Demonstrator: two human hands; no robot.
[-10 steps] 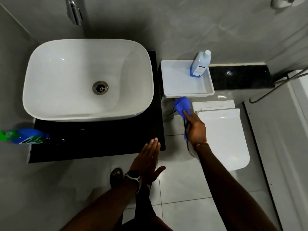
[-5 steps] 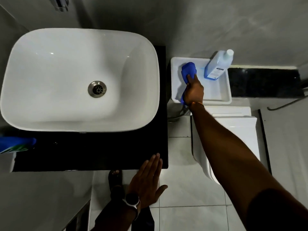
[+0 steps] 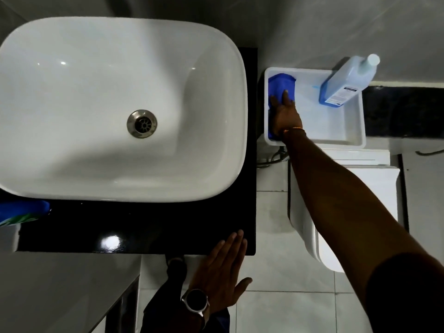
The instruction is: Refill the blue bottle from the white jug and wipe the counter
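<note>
- Overhead, looking down at a white sink (image 3: 96,104) sitting on a black counter (image 3: 149,227), with a white tray (image 3: 336,131) just beside it on the right.
- Pressing a blue cloth (image 3: 281,85) flat against the tray's left inner side with the right hand (image 3: 286,114), fingers stretched over the cloth, palm down; not gripping so much as pinning it.
- Hovering the left hand (image 3: 221,272) open and empty near the counter's front right corner, fingers straight and together, thumb apart, a watch (image 3: 195,304) on the wrist.
- Standing in the tray's far right corner, well apart from the cloth: a pale blue bottle (image 3: 346,82) with a white cap, leaning in this wide view.
- Lying at the counter's left edge, half cut off: a blue and green container (image 3: 21,212), possibly another bottle.
- Showing below the tray: a white toilet (image 3: 360,188), partly covered by the right forearm.
</note>
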